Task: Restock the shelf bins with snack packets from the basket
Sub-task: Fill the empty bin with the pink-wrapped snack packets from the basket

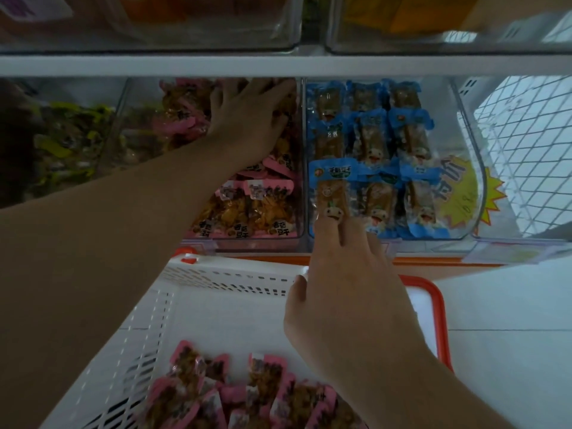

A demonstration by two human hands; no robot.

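**Snack packets at the shelf bins, head view**

Snack packets of two kinds appear. Pink-edged packets [247, 394] lie heaped in the near end of a white perforated basket [173, 292] with an orange rim, which sits below the shelf front. More pink-edged packets fill the middle clear bin [297, 168] on the lower shelf; those at its front stand in a row, labels facing out. The adjoining bin to the right [470, 144] holds blue-edged packets in rows.

The left hand [250, 119] reaches deep into the middle bin, fingers spread and fairly straight, palm down on the pink-edged packets at the back; it presses or rests on them rather than grasping any one. The right hand [349, 292] is raised at the front of the blue bin, its extended fingers lying against the lower end of one blue-edged packet [331, 193], which stands at the front left corner of that bin. Whether the thumb side pinches this packet cannot be told.

A further bin at far left [62, 140] contains green-edged packets, blurred. A yellow starburst price tag [464, 193] shows on the right side of the blue bin. Above, a white shelf board [278, 65] carries two more clear bins. White wire mesh [526, 144] stands at right.
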